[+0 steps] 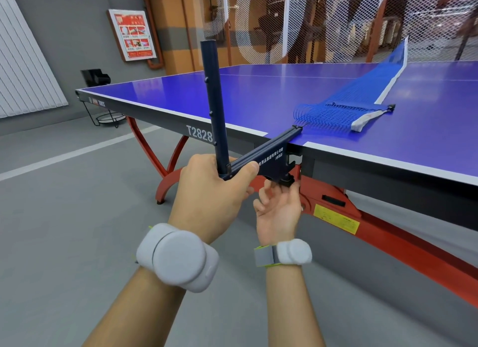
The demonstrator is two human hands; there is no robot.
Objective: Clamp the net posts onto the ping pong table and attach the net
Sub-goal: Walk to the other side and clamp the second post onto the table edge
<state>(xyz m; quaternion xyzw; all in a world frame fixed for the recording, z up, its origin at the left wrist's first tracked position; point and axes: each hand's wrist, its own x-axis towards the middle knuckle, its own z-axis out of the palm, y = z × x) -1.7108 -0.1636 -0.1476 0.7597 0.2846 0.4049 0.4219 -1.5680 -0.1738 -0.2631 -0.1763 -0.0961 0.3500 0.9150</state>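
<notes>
A dark blue net post [214, 98] stands upright beside the near edge of the blue ping pong table [253, 96]. Its clamp arm [271, 152] reaches over the table edge at the centre line. My left hand [212, 191] grips the base of the post and the arm. Underneath, the fingers of my right hand [278, 207] pinch the black clamp screw knob [287, 182]. The blue net [362, 101] lies slack on the tabletop, its near end crumpled close to the clamp, its far end raised at the far edge.
Red curved table legs [165, 165] and a red frame [388, 233] run under the table. A black stand with a wire basket [103, 98] sits beyond the left corner. White mesh fencing [362, 18] lines the back. Grey floor with a white line lies at left.
</notes>
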